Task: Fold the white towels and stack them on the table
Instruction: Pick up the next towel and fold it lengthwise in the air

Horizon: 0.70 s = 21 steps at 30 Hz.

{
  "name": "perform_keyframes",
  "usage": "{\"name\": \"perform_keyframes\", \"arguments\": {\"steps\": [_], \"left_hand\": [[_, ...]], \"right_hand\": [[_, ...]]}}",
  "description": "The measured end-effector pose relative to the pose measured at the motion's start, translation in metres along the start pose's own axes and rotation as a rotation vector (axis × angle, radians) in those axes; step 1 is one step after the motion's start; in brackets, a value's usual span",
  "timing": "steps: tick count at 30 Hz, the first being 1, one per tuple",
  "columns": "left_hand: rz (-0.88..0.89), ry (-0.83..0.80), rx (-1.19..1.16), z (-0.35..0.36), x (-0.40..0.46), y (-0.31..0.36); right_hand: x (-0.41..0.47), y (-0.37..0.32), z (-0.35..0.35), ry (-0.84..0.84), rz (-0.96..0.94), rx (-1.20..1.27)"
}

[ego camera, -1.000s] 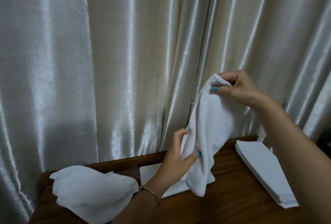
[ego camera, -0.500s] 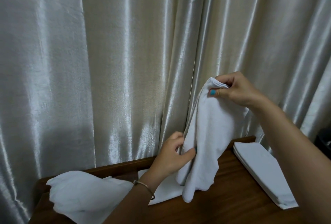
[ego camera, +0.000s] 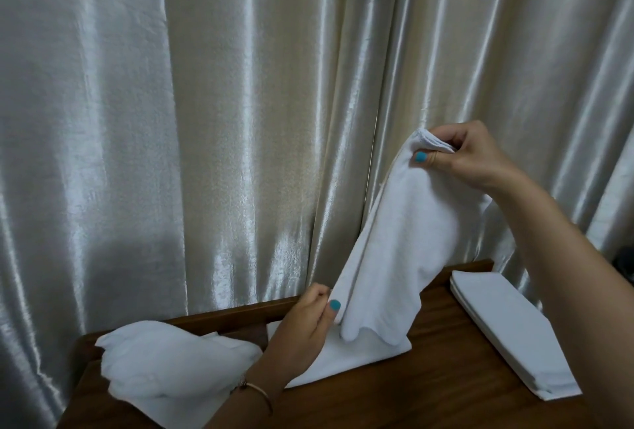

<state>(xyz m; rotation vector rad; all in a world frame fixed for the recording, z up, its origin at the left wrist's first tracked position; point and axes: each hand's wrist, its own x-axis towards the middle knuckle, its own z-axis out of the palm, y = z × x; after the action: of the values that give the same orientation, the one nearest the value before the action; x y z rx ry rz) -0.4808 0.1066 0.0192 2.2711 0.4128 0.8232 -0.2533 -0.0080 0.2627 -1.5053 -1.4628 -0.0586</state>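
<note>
A white towel [ego camera: 401, 236] hangs in the air above the dark wooden table [ego camera: 429, 384]. My right hand [ego camera: 470, 157] pinches its doubled top corner, held high. My left hand [ego camera: 305, 329] pinches the towel's lower left edge near the table's back rim. Under the hanging towel lies a flat folded white towel [ego camera: 363, 356]. A neat stack of folded white towels [ego camera: 511, 329] rests at the table's right. A loose heap of unfolded white towels [ego camera: 171, 370] sits at the left.
A shiny cream curtain [ego camera: 240, 102] hangs directly behind the table and fills the background. The table's raised back rim [ego camera: 233, 315] runs along the curtain. Bare wood shows between the middle towel and the right stack.
My left hand has slid down and left along the towel's edge to its lower corner, drawing the towel out at a slant. My right hand keeps its pinch on the top corner.
</note>
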Motion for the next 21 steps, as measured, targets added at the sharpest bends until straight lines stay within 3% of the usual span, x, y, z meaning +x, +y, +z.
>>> {"name": "perform_keyframes", "arguments": {"steps": [6, 11, 16, 21], "left_hand": [[0.131, 0.168, 0.191, -0.009, -0.002, -0.006], [0.210, 0.275, 0.175, -0.024, -0.003, -0.003], [0.377, 0.191, 0.451, -0.030, 0.001, 0.003], [0.219, 0.114, 0.218, -0.024, -0.005, 0.002]], "right_hand": [[0.002, 0.002, -0.007, 0.018, -0.001, -0.032], [-0.001, 0.004, -0.012, 0.042, 0.003, -0.035], [0.004, 0.000, -0.009, 0.078, 0.005, -0.018], [0.009, -0.010, -0.006, 0.062, -0.022, -0.019]]}}
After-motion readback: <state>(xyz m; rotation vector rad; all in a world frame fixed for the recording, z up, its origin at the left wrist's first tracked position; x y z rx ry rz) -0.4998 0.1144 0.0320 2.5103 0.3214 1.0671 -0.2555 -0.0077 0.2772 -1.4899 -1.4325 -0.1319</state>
